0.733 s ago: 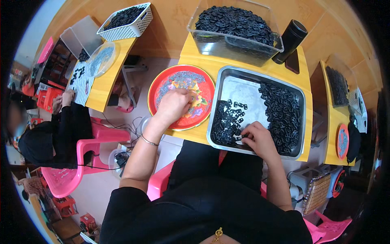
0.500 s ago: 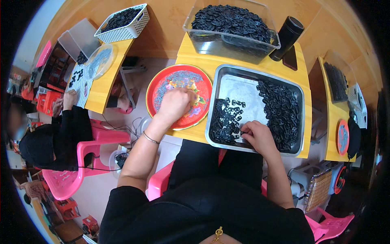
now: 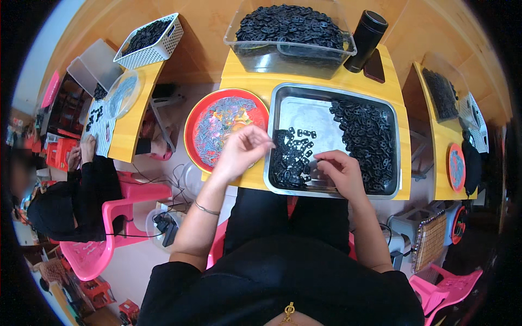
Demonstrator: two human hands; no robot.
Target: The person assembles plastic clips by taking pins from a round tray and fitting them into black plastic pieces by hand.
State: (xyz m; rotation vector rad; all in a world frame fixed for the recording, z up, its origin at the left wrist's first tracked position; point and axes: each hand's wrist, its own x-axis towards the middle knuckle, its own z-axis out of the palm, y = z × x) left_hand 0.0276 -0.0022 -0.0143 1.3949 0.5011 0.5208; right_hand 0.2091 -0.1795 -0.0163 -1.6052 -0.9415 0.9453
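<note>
My left hand (image 3: pixel 244 153), thumb and fingers pinched together, hovers between a round red flower-patterned tray (image 3: pixel 191 122) and a rectangular metal tray (image 3: pixel 331 91). Whatever is between its fingertips is too small to make out. Many thin grey pieces (image 3: pixel 209 136) lie in the red tray. Over the metal tray, my right hand (image 3: pixel 343 174) pinches a small black plastic piece (image 3: pixel 321 162), partly hidden by the fingers. Flat black plastic pieces with holes form a loose heap (image 3: pixel 288 163) at the metal tray's left and a denser heap (image 3: pixel 372 144) at its right.
Behind the trays stands a clear bin (image 3: pixel 293 62) piled with black pieces, beside a black flask (image 3: pixel 367 41) and a dark phone-like slab (image 3: pixel 374 66). At left, another person (image 3: pixel 81 185) works at a yellow table (image 3: pixel 133 122). Pink chairs (image 3: pixel 111 214) stand nearby.
My left hand has come out of the red tray, moving right and down toward the metal tray. My right hand has risen slightly off the loose pieces. The whole view has shifted a little.
</note>
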